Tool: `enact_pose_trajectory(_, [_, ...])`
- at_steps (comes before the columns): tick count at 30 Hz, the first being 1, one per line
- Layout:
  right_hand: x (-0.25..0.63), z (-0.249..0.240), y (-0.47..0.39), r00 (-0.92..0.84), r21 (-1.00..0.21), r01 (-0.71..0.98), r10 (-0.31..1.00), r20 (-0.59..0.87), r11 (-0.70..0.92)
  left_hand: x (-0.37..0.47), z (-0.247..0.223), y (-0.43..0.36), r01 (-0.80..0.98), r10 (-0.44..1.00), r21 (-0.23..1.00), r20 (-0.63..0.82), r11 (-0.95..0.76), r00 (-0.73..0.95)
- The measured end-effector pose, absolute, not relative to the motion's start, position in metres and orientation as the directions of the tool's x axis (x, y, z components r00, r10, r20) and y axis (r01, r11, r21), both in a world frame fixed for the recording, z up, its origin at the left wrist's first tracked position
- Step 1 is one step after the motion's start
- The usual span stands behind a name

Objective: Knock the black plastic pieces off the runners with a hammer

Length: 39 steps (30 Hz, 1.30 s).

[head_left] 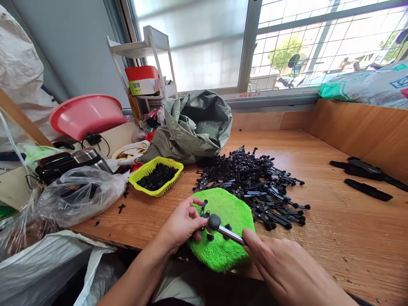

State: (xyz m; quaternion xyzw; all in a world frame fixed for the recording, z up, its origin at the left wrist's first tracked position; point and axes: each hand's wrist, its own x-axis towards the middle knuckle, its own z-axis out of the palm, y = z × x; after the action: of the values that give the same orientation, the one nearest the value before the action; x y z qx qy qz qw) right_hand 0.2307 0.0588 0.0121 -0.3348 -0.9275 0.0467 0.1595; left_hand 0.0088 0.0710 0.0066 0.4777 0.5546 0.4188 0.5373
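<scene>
My right hand [287,267] is clamped on a small rubber-headed metal mallet [219,226], its head over a black plastic part [204,211] that my left hand [181,225] pinches on the fuzzy green cloth pad [229,250]. Just beyond lie a heap of black plastic pieces [255,182] and a yellow plastic basket [156,176].

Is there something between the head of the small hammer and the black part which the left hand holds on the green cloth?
Nothing visible. The hammer, held in the right hand, has its head right beside the black part that the left hand pinches on the green cloth. The two loose black pieces lie beside the shaft.
</scene>
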Motion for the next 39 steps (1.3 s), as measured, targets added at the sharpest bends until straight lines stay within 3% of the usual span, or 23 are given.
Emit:
enact_pose_trajectory(4, [0.233, 0.008, 0.057, -0.695, -0.328, 0.594, 0.674, 0.25, 0.734, 0.009, 0.004, 0.07, 0.078, 0.988, 0.986, -0.149, 0.146, 0.041])
enact_pose_trajectory(7, [0.234, 0.008, 0.055, -0.734, -0.229, 0.605, 0.646, 0.209, 0.762, 0.009, 0.002, 0.069, 0.111, 0.992, 0.987, -0.12, 0.116, 0.027])
enact_pose_trajectory(11, [0.232, 0.01, 0.053, -0.712, -0.228, 0.597, 0.639, 0.29, 0.769, 0.01, 0.003, 0.069, 0.119, 0.992, 0.985, -0.125, 0.122, 0.02])
enact_pose_trajectory(15, [0.23, 0.011, 0.054, -0.731, -0.123, 0.64, 0.65, 0.207, 0.759, 0.01, 0.003, 0.069, 0.141, 0.992, 0.983, -0.122, 0.12, 0.009])
enact_pose_trajectory(17, [0.231, 0.013, 0.055, -0.712, -0.182, 0.64, 0.665, 0.226, 0.747, 0.011, 0.002, 0.069, 0.108, 0.991, 0.985, -0.136, 0.137, -0.01])
enact_pose_trajectory(21, [0.235, 0.012, 0.052, -0.58, -0.36, 0.615, 0.711, 0.397, 0.702, 0.01, 0.002, 0.07, 0.069, 0.987, 0.984, -0.162, 0.162, -0.01])
enact_pose_trajectory(26, [0.23, 0.01, 0.05, -0.68, -0.184, 0.663, 0.687, 0.255, 0.725, 0.011, 0.004, 0.07, 0.09, 0.985, 0.981, -0.17, 0.17, 0.001])
enact_pose_trajectory(34, [0.228, 0.008, 0.047, -0.675, -0.199, 0.658, 0.686, 0.271, 0.726, 0.01, 0.001, 0.073, 0.049, 0.987, 0.985, -0.163, 0.163, -0.004])
enact_pose_trajectory(39, [0.259, 0.001, 0.045, -0.459, -0.41, 0.681, 0.79, 0.407, 0.607, 0.002, 0.009, 0.056, -0.015, 0.987, 0.986, -0.163, 0.163, 0.005])
